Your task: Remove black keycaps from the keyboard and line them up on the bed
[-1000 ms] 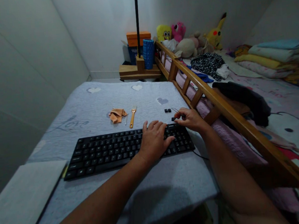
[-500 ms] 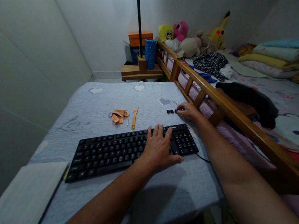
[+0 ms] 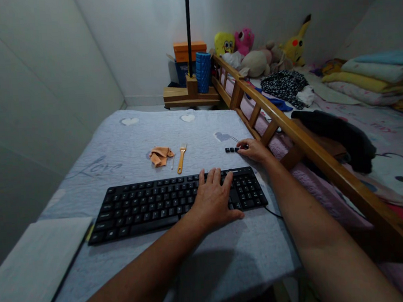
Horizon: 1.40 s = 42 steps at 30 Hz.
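Note:
A black keyboard lies across the patterned cloth in front of me. My left hand rests flat over its right part, fingers spread and thumb past the near edge. Beyond the keyboard's far right corner, my right hand is closed, with the thin wires of what looks like a wire keycap puller sticking out of it to the left. Its fingertips are at the end of a short row of small black keycaps. My fingers partly hide the rightmost keycap and the puller's grip.
An orange cloth, a cotton swab and a yellow-handled brush lie behind the keyboard. A white board-like object is at the left. A wooden bed rail runs close along my right arm. The keyboard cable leaves at the right.
My right hand and the wires in it have shifted very slightly left beside the keycaps. My left hand stays on the keyboard, its thumb drawn in a little.

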Tool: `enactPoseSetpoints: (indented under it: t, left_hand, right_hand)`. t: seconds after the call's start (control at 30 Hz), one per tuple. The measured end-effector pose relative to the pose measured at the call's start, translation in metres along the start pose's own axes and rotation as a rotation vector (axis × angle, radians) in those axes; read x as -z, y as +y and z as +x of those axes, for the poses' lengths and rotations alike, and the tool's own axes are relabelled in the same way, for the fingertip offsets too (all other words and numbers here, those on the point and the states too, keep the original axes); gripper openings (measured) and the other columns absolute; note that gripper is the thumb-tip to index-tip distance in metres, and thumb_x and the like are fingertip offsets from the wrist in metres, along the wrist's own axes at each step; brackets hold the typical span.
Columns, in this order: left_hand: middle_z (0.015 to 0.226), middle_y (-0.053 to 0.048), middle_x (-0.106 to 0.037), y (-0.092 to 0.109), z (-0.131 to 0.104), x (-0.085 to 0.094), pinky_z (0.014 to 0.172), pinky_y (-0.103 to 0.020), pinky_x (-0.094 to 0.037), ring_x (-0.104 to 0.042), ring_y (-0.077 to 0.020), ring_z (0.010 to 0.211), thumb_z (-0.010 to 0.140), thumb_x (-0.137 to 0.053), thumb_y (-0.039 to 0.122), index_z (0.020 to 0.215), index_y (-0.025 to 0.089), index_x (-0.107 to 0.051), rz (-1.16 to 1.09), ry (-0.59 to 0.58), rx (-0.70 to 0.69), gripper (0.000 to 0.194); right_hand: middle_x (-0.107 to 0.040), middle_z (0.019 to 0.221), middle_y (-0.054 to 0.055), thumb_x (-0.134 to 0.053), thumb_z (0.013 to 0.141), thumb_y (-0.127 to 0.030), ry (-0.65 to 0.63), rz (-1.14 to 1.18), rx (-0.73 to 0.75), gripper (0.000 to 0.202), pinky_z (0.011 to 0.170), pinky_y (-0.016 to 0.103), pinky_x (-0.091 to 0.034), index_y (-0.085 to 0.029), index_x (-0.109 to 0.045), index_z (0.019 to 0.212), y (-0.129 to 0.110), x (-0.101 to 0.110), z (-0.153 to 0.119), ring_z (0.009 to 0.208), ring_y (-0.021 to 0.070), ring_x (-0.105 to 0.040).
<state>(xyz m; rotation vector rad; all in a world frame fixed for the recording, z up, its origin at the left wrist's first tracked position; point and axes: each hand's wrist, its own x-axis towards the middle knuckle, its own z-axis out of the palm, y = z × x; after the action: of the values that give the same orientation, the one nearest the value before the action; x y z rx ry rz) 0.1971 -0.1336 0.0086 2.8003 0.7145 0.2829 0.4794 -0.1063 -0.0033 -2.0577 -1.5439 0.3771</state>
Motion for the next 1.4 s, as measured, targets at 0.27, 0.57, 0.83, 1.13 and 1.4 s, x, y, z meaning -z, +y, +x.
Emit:
enactPoseSetpoints:
  t: [0.27, 0.57, 0.83, 1.13, 1.4]
  left_hand:
    - [0.152, -0.021, -0.037, 0.0, 0.0, 0.0, 0.118, -0.059, -0.007, -0.027, -0.0377, 0.144, 0.065, -0.062, 0.076, 0.15, 0.019, -0.03, 0.027, -0.038, 0.013, 0.107]
    - [0.151, -0.021, -0.038, 0.0, 0.0, 0.0, 0.118, -0.059, -0.008, -0.028, -0.0378, 0.144, 0.065, -0.062, 0.076, 0.149, 0.019, -0.031, 0.021, -0.027, 0.01, 0.106]
    - [0.152, -0.021, -0.037, 0.0, 0.0, -0.001, 0.118, -0.059, -0.009, -0.027, -0.0378, 0.144, 0.066, -0.062, 0.077, 0.149, 0.02, -0.031, 0.02, -0.034, 0.011, 0.106]
    - [0.152, -0.022, -0.037, 0.001, 0.0, 0.0, 0.118, -0.059, -0.009, -0.028, -0.0381, 0.144, 0.065, -0.063, 0.076, 0.149, 0.019, -0.033, 0.013, -0.041, 0.015, 0.105]
    - [0.152, -0.022, -0.037, 0.002, 0.001, 0.004, 0.118, -0.059, -0.011, -0.029, -0.0386, 0.143, 0.064, -0.065, 0.073, 0.147, 0.017, -0.035, 0.009, -0.051, 0.021, 0.104]
  right_hand:
    - [-0.067, 0.074, 0.003, -0.063, 0.071, -0.021, -0.04, 0.054, 0.022, 0.025, 0.064, 0.024, -0.041, -0.014, -0.076, 0.091, 0.004, -0.002, 0.005, 0.068, 0.0155, -0.057]
    - [-0.067, 0.075, 0.002, -0.064, 0.069, -0.022, -0.023, 0.086, 0.014, 0.031, 0.064, 0.024, -0.041, -0.014, -0.076, 0.096, 0.007, -0.003, 0.005, 0.067, 0.0148, -0.055]
    - [-0.067, 0.074, 0.002, -0.068, 0.065, -0.027, 0.054, 0.17, -0.021, 0.027, 0.062, 0.025, -0.041, -0.015, -0.075, 0.089, 0.003, 0.001, 0.001, 0.064, 0.014, -0.054]
    - [-0.061, 0.066, 0.003, -0.047, 0.077, -0.034, 0.318, 0.607, -0.096, 0.027, 0.054, 0.026, -0.043, -0.018, -0.063, 0.062, -0.022, 0.037, -0.037, 0.058, 0.0137, -0.054]
    - [-0.049, 0.054, -0.004, -0.049, 0.088, -0.045, 0.094, 0.476, -0.125, 0.029, 0.044, 0.023, -0.032, -0.019, -0.061, 0.08, -0.066, 0.043, -0.105, 0.046, 0.0099, -0.043]
